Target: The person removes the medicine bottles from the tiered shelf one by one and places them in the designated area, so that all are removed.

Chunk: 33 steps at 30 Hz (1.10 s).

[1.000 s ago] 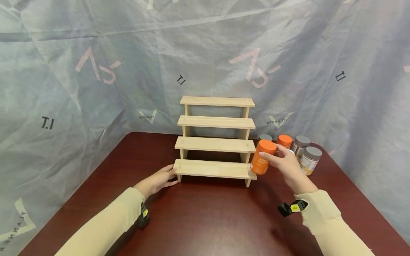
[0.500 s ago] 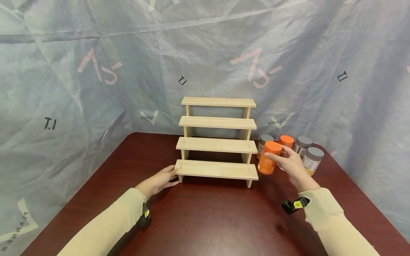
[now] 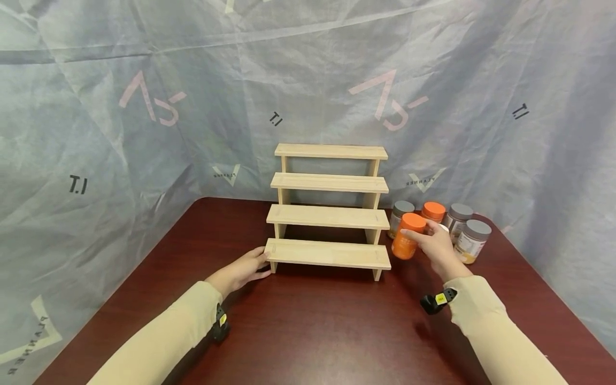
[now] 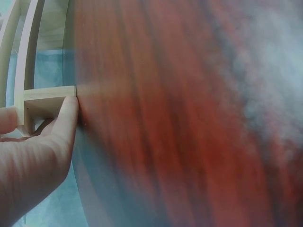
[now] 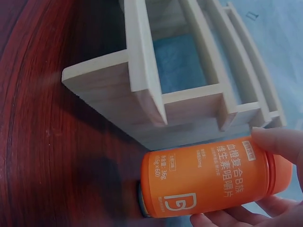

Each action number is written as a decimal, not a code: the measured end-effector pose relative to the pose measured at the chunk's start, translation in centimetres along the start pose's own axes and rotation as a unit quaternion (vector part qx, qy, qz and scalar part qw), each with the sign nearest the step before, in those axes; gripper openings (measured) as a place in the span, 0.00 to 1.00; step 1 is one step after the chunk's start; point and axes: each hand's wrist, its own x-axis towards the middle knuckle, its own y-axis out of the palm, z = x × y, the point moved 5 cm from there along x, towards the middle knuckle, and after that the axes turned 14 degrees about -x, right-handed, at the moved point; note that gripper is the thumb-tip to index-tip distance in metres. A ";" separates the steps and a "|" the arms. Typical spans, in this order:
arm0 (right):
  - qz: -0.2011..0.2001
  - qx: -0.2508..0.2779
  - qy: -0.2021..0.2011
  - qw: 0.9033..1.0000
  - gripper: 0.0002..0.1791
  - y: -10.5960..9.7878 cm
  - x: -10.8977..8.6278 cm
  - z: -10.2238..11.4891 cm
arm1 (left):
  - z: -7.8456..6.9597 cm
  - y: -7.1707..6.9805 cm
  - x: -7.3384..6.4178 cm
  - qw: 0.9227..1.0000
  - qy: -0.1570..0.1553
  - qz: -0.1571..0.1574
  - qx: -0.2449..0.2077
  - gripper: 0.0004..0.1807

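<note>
A pale wooden four-step display stand (image 3: 329,252) stands on the dark red table. At its left end my left hand (image 3: 244,269) grips the lowest step, and the left wrist view has the thumb on the board (image 4: 20,106) and a finger against the support under it. In my right hand (image 3: 437,247) is an orange supplement bottle (image 3: 405,244) with an orange lid, pinched near the top between thumb and fingers. The bottle is just right of the stand's lower steps. Its printed label faces the camera in the right wrist view (image 5: 208,177).
Behind the right hand, several jars stand on the table: a grey-lidded jar (image 3: 399,215) beside the stand, an orange-lidded one (image 3: 433,210), and two more grey-lidded jars (image 3: 474,241) to the right. A white lid peeks out behind the hand. A grey printed sheet (image 3: 308,80) hangs behind the table.
My right hand has carried the orange bottle rightward, from overlapping the lowest step's right end to beside the stand. The left hand keeps its hold, and the head view has shifted slightly.
</note>
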 end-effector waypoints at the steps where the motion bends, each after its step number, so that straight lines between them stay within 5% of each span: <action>1: -0.002 0.004 0.001 1.000 0.41 0.2 0.2 -0.1 | 0.0 -0.1 0.0 1.000 0.001 -0.002 -0.002 0.28; 12: -0.004 0.011 0.050 0.999 0.42 1.1 1.9 -1.9 | 0.2 0.1 0.1 1.000 0.001 -0.007 -0.005 0.28; 33: 0.004 0.004 0.075 0.997 0.46 1.9 3.2 -2.8 | -0.4 -0.3 -0.1 1.000 0.010 0.006 0.005 0.26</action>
